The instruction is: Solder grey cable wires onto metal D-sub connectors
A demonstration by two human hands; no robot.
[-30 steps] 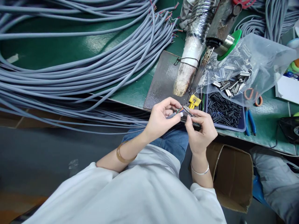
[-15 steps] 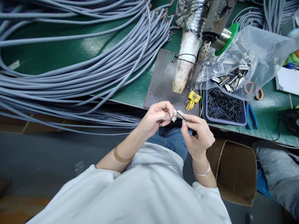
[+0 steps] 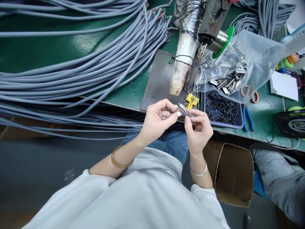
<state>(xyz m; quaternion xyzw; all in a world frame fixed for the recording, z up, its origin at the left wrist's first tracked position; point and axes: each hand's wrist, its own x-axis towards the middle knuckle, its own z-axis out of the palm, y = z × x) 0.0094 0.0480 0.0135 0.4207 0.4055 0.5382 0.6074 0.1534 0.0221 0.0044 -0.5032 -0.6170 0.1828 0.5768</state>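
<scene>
Between my hands, just in front of the bench edge, is a metal multi-pin connector [image 3: 184, 110] with thin coloured wires [image 3: 178, 110] at its left end. My left hand [image 3: 158, 119] is closed, its thumb and fingers pinching the wires beside the connector. The connector's right end is pinched by my right hand [image 3: 199, 128], thumb below and fingertips above. A yellow clip-like piece [image 3: 192, 100] lies just beyond the connector on a dark plate [image 3: 154, 86]. My fingers partly hide the wires and the connector's ends.
Bundled grey cables [image 3: 95, 74] spread across the left. Above the plate are a soldering iron [image 3: 196, 63], a stained white wrapped tube [image 3: 179, 70] and a solder spool [image 3: 221, 43]. Rightward are a tray of black tubes [image 3: 221, 109], bagged connectors [image 3: 228, 79], pliers [image 3: 247, 117] and a cardboard box [image 3: 234, 171].
My left fingers have shifted their pinch along the wires, with the thumb now stretched toward the connector. More coloured wire shows beside it. The whole view has shifted slightly, moving the bench leftward.
</scene>
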